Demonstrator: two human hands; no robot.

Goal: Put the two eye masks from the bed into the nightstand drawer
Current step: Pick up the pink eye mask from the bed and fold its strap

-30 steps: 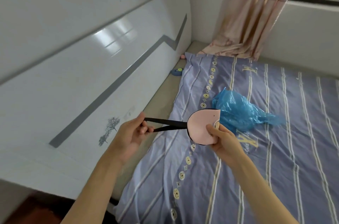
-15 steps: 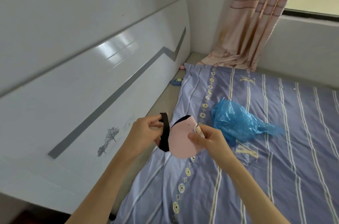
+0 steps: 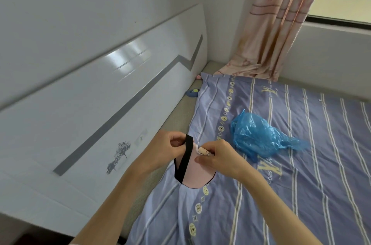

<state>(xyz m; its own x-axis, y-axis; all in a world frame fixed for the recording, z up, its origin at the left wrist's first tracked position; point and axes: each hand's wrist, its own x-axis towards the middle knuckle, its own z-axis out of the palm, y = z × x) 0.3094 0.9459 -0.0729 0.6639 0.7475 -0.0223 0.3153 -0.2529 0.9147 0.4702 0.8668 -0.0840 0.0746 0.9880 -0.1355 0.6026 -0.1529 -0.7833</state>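
- Two bare hands meet above the near edge of the bed, with a pink eye mask [image 3: 197,172] held up between them, off the bedding.
- At far left, a glossy white headboard [image 3: 84,104] runs along the wall, with a grey zigzag stripe and a small printed tree motif.
- The left hand [image 3: 160,150] comes in from the lower left; its grip is closed, thumb and fingers pinching the black elastic strap [image 3: 185,159] at its top end.
- The strap runs down from that pinch across the left side of the mask to its lower edge.
- The mask hangs with its pink side toward the camera, black trim along its rounded bottom, and a small printed face showing at the top.
- The right hand [image 3: 217,159] has its grip closed on the mask's upper right part, fingertips touching the printed patch.
- A purple striped bed sheet [image 3: 301,194] with pale flower medallions covers the mattress under the hands.
- A crumpled blue plastic bag [image 3: 259,135] lies on the sheet just right of the right hand, apart from it.
- A small dark blue object [image 3: 192,92] rests in the strip between headboard and sheet, too small to identify.
- At far right, a pink curtain [image 3: 281,24] hangs to the bed's far corner beside the window.
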